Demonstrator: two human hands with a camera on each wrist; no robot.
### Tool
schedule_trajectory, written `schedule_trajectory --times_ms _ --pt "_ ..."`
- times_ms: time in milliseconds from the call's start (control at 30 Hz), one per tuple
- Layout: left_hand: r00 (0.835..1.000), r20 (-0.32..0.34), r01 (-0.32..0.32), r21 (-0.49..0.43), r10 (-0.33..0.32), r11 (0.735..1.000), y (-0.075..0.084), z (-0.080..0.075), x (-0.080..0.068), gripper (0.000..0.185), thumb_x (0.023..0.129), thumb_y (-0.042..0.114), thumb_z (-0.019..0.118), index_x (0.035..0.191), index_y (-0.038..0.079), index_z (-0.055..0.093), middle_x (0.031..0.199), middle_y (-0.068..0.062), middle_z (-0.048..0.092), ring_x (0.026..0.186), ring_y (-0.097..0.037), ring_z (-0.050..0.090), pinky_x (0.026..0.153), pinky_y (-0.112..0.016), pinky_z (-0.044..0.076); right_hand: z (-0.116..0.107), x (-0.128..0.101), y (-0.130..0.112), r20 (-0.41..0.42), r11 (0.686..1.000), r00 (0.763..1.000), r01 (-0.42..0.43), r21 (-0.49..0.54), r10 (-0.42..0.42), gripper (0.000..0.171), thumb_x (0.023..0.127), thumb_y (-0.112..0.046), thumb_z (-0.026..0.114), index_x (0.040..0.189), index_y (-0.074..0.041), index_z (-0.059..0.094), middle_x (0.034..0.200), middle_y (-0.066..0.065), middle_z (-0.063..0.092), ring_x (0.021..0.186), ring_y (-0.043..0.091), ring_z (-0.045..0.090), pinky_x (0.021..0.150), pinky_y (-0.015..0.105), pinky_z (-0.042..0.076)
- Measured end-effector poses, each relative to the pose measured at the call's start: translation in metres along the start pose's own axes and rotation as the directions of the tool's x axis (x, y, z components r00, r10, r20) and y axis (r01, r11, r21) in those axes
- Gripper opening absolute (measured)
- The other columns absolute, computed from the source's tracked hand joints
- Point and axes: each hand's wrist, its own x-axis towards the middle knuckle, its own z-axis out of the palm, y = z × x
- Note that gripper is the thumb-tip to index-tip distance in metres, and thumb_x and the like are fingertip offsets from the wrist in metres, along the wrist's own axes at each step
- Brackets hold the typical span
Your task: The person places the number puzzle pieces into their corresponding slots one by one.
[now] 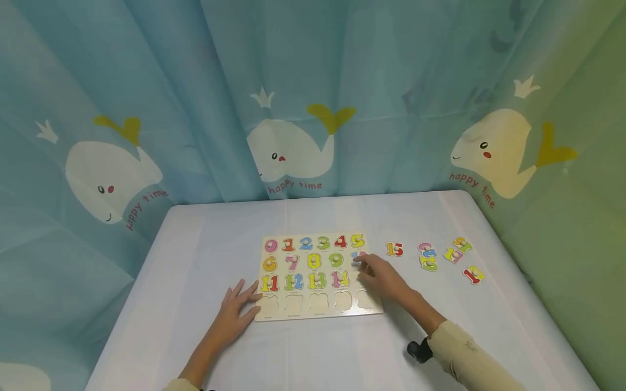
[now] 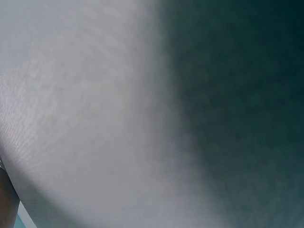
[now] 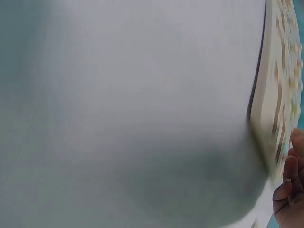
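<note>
Head view: number piece 10 (image 1: 358,255) sits at the right end of the second row of the wooden puzzle board (image 1: 318,276), centre of the frame, partly covered by the fingertips of the right hand (image 1: 380,277). The fingers reach over the piece, pressing or pinching it; which of the two I cannot tell at this size. The left hand (image 1: 238,310) lies flat with fingers spread, its tips against the lower-left edge of the board, holding nothing. To seat the piece well, in my judgement: keep the left hand bracing the board so it does not slide on the white table (image 1: 195,239), square the piece to its cutout, then press it level rather than from one corner. Five bottom-row cutouts are empty. Loose pieces lie right of the board: a 15 (image 1: 394,249) nearest, then a stacked pair (image 1: 427,257), two more (image 1: 457,250) and a red-and-yellow piece (image 1: 473,275) furthest right; their digits are too small to read surely. Legible on the board: 0–5, 6–9, 11–14. The whale-print curtain (image 1: 293,152) reads "happy time". Wrist views are blurred; the right one shows the board's edge and curled fingertips at lower right.
</note>
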Motion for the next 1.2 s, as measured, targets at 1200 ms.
schedule_trajectory --times_ms 1200 --pt "1.0 0.005 0.0 0.002 0.0 1.0 -0.001 0.0 -0.001 0.028 0.085 0.019 0.069 0.113 0.014 0.067 0.143 0.001 0.044 0.139 -0.033 0.019 0.112 -0.052 0.002 -0.094 -0.048 0.099 -0.414 0.986 0.91 -0.087 -0.145 0.02 0.029 0.084 0.008 0.061 0.112 0.007 0.059 0.089 0.018 0.061 0.076 0.031 0.059 0.062 0.039 0.047"
